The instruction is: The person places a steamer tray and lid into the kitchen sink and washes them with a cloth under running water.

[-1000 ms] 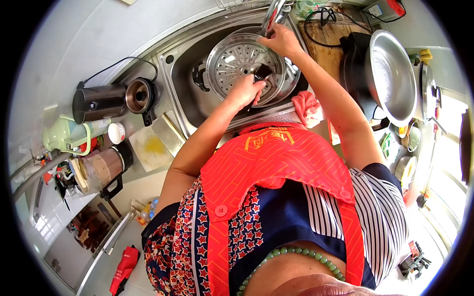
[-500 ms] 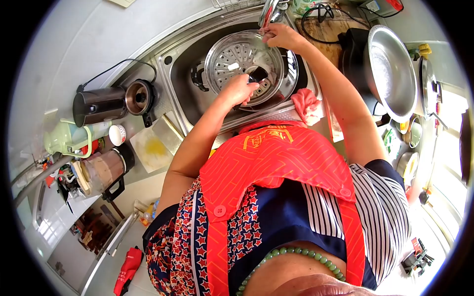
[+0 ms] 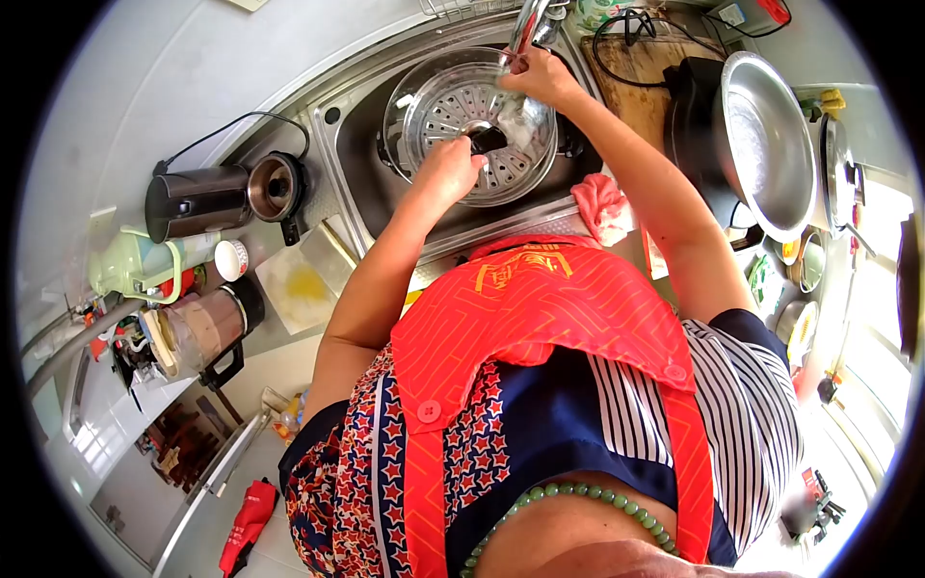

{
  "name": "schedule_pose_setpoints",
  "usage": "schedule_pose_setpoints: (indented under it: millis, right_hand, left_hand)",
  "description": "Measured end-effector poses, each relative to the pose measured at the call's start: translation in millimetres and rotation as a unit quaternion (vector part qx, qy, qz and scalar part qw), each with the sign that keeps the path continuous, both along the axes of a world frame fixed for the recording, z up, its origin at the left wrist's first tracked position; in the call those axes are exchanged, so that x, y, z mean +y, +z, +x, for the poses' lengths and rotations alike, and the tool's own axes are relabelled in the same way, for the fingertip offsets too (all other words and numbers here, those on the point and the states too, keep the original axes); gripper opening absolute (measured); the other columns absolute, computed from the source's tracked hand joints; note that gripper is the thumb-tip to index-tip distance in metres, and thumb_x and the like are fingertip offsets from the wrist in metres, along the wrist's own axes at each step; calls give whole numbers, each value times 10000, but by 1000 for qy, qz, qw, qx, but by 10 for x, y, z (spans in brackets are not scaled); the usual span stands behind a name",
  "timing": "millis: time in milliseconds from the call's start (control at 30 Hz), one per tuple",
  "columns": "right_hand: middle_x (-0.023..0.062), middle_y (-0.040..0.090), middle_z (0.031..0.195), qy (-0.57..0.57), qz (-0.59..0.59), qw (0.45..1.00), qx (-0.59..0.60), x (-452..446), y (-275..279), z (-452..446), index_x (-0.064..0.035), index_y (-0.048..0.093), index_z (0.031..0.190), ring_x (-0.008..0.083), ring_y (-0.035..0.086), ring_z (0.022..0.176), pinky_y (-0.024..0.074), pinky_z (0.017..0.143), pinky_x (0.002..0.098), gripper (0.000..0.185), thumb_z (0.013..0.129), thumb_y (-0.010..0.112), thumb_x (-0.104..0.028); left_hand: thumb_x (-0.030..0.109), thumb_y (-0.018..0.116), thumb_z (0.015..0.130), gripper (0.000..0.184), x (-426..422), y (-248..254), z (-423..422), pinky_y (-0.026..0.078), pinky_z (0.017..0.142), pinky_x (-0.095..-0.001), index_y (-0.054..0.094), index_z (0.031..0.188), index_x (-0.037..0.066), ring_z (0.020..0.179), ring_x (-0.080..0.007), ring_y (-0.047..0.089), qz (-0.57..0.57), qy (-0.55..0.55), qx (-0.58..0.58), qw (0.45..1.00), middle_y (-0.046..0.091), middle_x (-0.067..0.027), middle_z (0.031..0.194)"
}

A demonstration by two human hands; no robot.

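A clear glass lid (image 3: 416, 96) is tilted over the sink, and my left hand (image 3: 446, 173) is closed on its black knob (image 3: 488, 140). My right hand (image 3: 542, 79) is at the lid's far right rim under the faucet (image 3: 526, 27), fingers pinched together on the edge; its fingertips are partly hidden. Through the glass shows a round metal steamer tray with slots (image 3: 448, 116). It sits in a pot whose dark side handle is partly covered by the lid. Whitish, water-like blur shows on the glass near my right hand.
The metal sink (image 3: 358, 178) surrounds the pot. A pink cloth (image 3: 602, 207) lies on its near right edge. At right are a large metal basin (image 3: 768, 144) and a wooden board (image 3: 641, 72). A dark kettle (image 3: 198, 204) and a green jug (image 3: 145, 262) stand left.
The lid has shifted left and slightly away from me, with both hands moving along. It now covers more of the pot, and the knob has moved left.
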State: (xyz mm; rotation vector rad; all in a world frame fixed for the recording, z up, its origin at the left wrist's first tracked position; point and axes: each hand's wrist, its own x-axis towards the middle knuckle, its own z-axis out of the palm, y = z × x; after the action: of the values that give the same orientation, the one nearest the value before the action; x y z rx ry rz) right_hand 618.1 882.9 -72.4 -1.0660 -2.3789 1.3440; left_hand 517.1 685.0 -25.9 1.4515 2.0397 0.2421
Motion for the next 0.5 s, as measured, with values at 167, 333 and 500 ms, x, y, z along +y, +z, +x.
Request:
schedule_pose_setpoints:
  millis: [167, 333, 500]
  right_hand:
    - [98, 634, 823, -24, -59, 997, 33, 13, -221, -51, -39, 612, 959, 214, 613, 788, 476, 748, 305, 454, 619, 703, -326]
    - [40, 576, 756, -38, 7, 999, 10, -137, -94, -32, 9, 598, 956, 135, 548, 743, 446, 718, 262, 372, 674, 675, -221]
    - [80, 611, 744, -13, -44, 998, 50, -22, -196, 65, -13, 617, 886, 188, 584, 699, 464, 688, 298, 336, 661, 675, -255]
  left_hand:
    - [229, 647, 806, 308, -60, -55, -27, 485, 733, -454, 597, 808, -74, 786, -410, 612, 34, -1, 13, 999, 611, -277, 783]
    - [237, 628, 820, 302, -78, -169, 1, 473, 748, -463, 576, 842, -61, 825, -412, 601, 8, -1, 0, 1000, 614, -266, 824]
    - [226, 631, 814, 284, -93, -114, -6, 477, 735, -464, 574, 834, -52, 808, -404, 603, 8, -12, 21, 1000, 617, -247, 806]
